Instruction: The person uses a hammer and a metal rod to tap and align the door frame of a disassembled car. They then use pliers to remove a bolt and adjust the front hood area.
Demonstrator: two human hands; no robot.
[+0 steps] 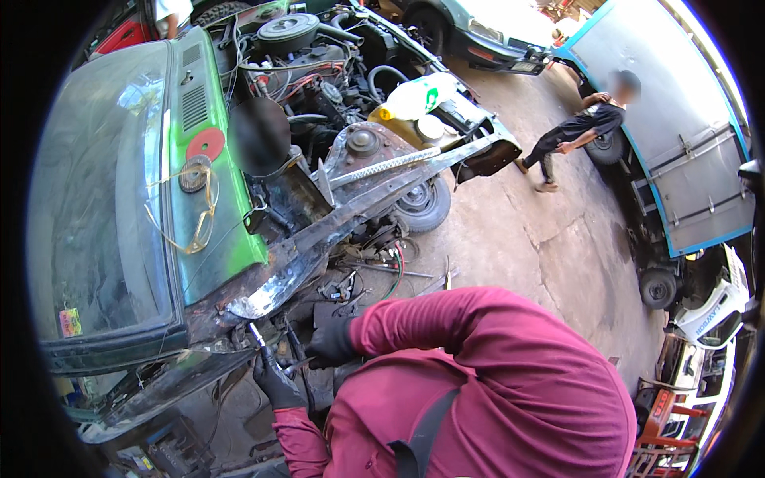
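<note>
With the old green car's [215, 151] wing already off, bare rusty metal showing, my gloved left fingers [275, 382] gripped a slim metal tool [258, 334] while my right fingers [331, 344] curled near its front corner.

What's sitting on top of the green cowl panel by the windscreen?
A pair of clear yellow safety glasses lies on the green cowl panel, beside a round red patch and a vent grille. Whatever lies under the panel is hidden.
</note>
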